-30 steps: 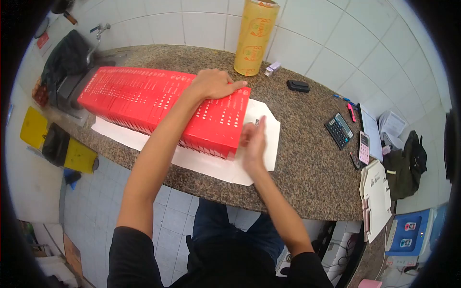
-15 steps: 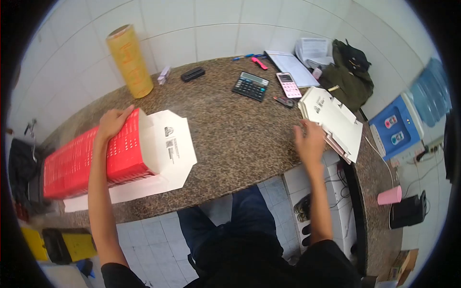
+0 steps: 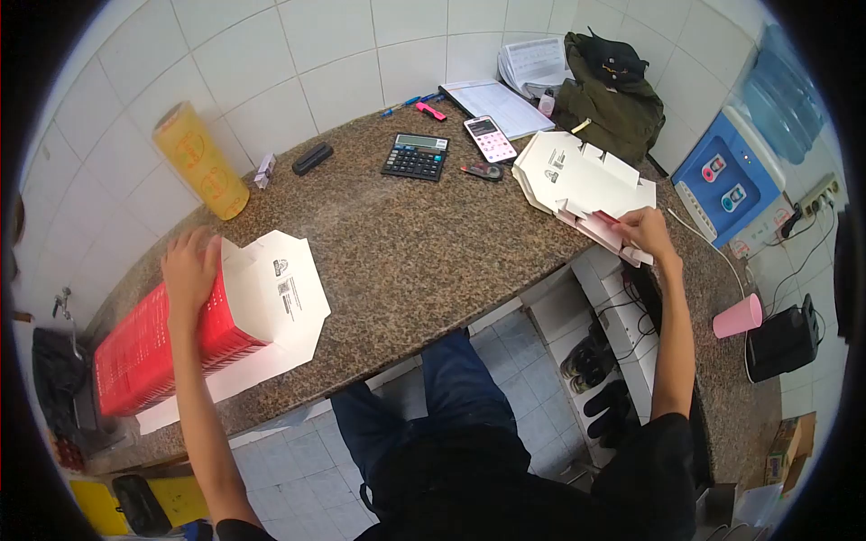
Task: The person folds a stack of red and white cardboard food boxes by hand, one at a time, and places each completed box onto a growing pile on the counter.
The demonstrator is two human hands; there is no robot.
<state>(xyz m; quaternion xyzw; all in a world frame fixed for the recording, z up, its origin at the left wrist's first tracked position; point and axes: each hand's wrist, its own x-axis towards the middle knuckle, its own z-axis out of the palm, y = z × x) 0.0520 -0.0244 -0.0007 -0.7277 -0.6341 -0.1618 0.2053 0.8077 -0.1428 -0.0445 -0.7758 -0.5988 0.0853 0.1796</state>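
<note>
At the left lies a stack of red cardboard boxes [image 3: 153, 338], partly folded, with a white printed flap [image 3: 287, 288] spread out to their right. My left hand [image 3: 190, 270] rests on top of the red stack near its right end, fingers laid over the cardboard. On the right side of the counter sits a flat white cardboard box [image 3: 577, 171] with printed marks and cut flaps. My right hand [image 3: 651, 236] pinches its near edge, where a bit of red cardboard shows by the fingertips.
Along the counter [image 3: 397, 261] stand a yellow film roll [image 3: 200, 162], a stapler [image 3: 312, 159], a calculator [image 3: 416, 157], a phone [image 3: 490, 139] and a box cutter [image 3: 483, 171]. Farther right are a dark green cloth bag [image 3: 613, 113], a blue water dispenser [image 3: 731, 176] and a pink cup [image 3: 738, 316].
My right hand has moved along the near edge of the white cardboard box to its right end and closed on it. My left hand remains on the red stack. The view has shifted right.
</note>
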